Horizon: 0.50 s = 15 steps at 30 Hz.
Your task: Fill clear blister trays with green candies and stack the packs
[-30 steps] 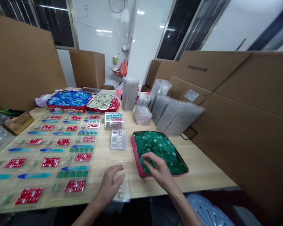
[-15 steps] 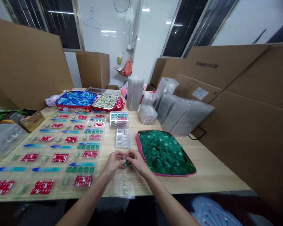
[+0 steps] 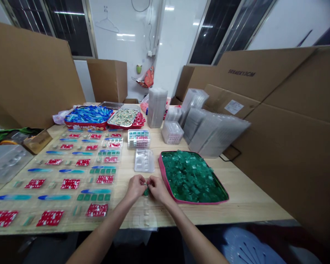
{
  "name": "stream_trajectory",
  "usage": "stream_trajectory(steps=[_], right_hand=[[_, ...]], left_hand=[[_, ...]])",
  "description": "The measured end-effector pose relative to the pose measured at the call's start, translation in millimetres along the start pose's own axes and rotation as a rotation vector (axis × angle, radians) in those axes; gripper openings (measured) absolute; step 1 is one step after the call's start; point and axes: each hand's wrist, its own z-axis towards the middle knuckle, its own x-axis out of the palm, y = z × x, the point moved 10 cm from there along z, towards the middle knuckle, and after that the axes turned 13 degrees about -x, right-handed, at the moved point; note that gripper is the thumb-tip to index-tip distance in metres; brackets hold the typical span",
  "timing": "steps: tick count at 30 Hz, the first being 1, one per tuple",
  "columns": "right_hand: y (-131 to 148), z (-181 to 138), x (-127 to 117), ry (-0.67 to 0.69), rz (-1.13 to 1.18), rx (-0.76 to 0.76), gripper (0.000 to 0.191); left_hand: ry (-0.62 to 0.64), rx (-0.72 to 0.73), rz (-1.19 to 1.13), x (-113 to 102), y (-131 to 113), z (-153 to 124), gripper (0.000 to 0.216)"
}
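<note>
My left hand (image 3: 136,186) and my right hand (image 3: 157,187) meet near the table's front, fingertips pinched together. Between them is a small green translucent square (image 3: 146,192), partly hidden by the fingers; both hands appear to grip it. Under my hands a clear plastic blister tray (image 3: 143,216) lies at the table edge, hard to make out against the wood. Just right of my right hand stands a pink-rimmed tray (image 3: 161,169) heaped with green squares (image 3: 189,176). Another clear blister tray (image 3: 144,161) lies beyond my hands.
Rows of filled blister trays (image 3: 71,184) cover the left side, holding blue sticks, red packets and green squares. Behind are a tin of blue sticks (image 3: 89,116) and a tray of pale pieces (image 3: 123,117). Stacked clear plastic trays (image 3: 211,132) and cardboard (image 3: 291,146) stand right.
Both hands stay over the front blister tray. My fingertips have shifted slightly around the green square, my left fingers curling in more. The view has moved a little.
</note>
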Motion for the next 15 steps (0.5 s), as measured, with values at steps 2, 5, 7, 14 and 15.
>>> stream_trajectory(steps=[2, 5, 7, 14, 15], right_hand=[[3, -1, 0, 0.017, -0.030, -0.013, 0.018], [6, -2, -1, 0.033, -0.046, -0.032, 0.019], [7, -4, -3, 0.037, -0.048, -0.047, 0.020], [21, -11, -7, 0.041, -0.063, -0.125, 0.014], [22, -12, -8, 0.043, -0.076, -0.129, 0.016]], left_hand=[[-0.010, 0.029, 0.074, -1, -3, -1, 0.016], [-0.006, 0.064, 0.163, -2, -5, -5, 0.012], [-0.006, 0.083, 0.208, -3, -6, -8, 0.013], [-0.003, 0.105, 0.237, -4, -5, -10, 0.012], [0.002, 0.101, 0.225, -4, -5, -10, 0.012]])
